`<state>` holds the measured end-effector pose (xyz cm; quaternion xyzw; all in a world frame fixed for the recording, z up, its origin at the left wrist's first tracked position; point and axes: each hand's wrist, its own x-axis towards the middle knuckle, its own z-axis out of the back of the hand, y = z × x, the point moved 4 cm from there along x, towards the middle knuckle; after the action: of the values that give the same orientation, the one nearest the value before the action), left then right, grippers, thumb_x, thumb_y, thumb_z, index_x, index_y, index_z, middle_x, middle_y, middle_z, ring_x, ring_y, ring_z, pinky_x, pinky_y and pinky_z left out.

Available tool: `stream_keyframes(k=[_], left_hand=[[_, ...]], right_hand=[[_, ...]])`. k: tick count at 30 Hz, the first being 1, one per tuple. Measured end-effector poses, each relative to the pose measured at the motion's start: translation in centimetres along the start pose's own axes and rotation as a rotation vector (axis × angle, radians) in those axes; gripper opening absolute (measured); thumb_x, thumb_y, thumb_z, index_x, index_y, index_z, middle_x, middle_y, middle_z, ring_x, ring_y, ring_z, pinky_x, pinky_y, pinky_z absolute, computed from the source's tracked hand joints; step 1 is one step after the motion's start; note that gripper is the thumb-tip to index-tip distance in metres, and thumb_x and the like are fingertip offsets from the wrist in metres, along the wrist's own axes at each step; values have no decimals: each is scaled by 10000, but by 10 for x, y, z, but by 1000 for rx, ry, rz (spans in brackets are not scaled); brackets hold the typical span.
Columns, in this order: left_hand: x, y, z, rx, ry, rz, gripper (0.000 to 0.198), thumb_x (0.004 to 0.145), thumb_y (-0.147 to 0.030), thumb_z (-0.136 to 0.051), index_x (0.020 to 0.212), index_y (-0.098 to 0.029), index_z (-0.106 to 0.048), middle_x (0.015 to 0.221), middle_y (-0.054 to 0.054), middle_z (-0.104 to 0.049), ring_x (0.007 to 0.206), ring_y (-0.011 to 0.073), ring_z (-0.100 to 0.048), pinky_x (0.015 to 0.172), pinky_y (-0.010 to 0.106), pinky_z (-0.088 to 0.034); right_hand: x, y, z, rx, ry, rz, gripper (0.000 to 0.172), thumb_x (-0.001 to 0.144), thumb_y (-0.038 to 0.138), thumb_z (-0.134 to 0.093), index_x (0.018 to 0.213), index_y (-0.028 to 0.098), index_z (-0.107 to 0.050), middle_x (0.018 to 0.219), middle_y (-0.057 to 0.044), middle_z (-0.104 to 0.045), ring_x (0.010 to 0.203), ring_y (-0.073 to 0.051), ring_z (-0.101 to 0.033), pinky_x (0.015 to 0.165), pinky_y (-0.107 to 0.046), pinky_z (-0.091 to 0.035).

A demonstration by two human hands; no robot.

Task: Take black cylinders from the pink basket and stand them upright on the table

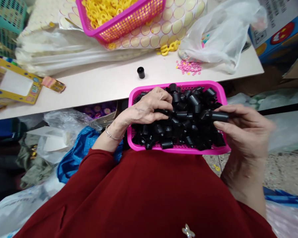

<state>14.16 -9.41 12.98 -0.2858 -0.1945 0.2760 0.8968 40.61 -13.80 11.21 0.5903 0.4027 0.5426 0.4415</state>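
A bright pink plastic basket (178,151) in front of my body holds a heap of black plastic tube pieces (182,115), some wide like caps, some narrower. My left hand (154,105) reaches into the basket's left half with its fingers curled down among the pieces. What those fingers close on is hidden by the heap. At the right end, my right hand (245,129) pinches a black plastic tube (220,116) between thumb and fingers, lying sideways just above the pile. One loose black cap (140,72) stands upright on the white table behind the basket.
On the white table (101,81) a second pink basket (129,24) holds yellow plastic pieces. Small pink bits (189,67) lie near a white plastic bag (218,36). A yellow box (13,81) is at the left. Plastic bags crowd the lower left.
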Motion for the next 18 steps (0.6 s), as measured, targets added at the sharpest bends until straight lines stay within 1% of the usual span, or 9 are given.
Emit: stream_keyframes(k=[3,6,10,13,16,18], left_hand=[[-15,-17,-7,4,15,-49,310,871,-511,-703,1039,-252,-737,1153,88,-647,1120,265,-508,1023,477,-406],[-19,-25,-17,69,51,-39,365,851,-538,-715,1073,-248,-728,1210,104,-623,1157,288,-464,1012,494,-402],[-8,-29,-25,170,42,1,415,883,-584,-657,1052,-211,-720,1166,107,-623,1128,281,-453,992,482,-394],[3,-35,-31,266,63,4,427,908,-587,-619,1027,-190,-720,1187,125,-618,1159,305,-446,965,480,-391],[11,-41,-40,381,92,43,423,913,-564,-624,975,-158,-724,1235,159,-600,1212,356,-426,935,490,-389],[13,-44,-45,436,97,70,390,913,-525,-640,929,-146,-727,1260,166,-587,1240,378,-411,934,500,-380]], right_hand=[[-17,-1,-2,-94,42,-41,333,664,164,-871,969,276,-798,921,-16,-743,810,-143,-679,738,-300,-593],[-25,-1,-7,-142,69,-32,307,703,175,-858,986,271,-786,956,-25,-738,860,-159,-682,764,-322,-602],[-24,0,-9,-145,72,1,298,712,215,-864,988,263,-762,990,-35,-722,924,-194,-697,804,-370,-624],[-22,1,-4,-110,15,60,311,695,179,-871,978,259,-771,994,-39,-715,961,-184,-691,832,-340,-614],[-24,1,3,-77,-64,92,330,690,131,-862,987,256,-790,956,-32,-709,897,-148,-685,809,-288,-603],[-28,0,6,-61,-67,75,345,692,116,-857,999,259,-793,938,-21,-707,864,-136,-685,797,-274,-599]])
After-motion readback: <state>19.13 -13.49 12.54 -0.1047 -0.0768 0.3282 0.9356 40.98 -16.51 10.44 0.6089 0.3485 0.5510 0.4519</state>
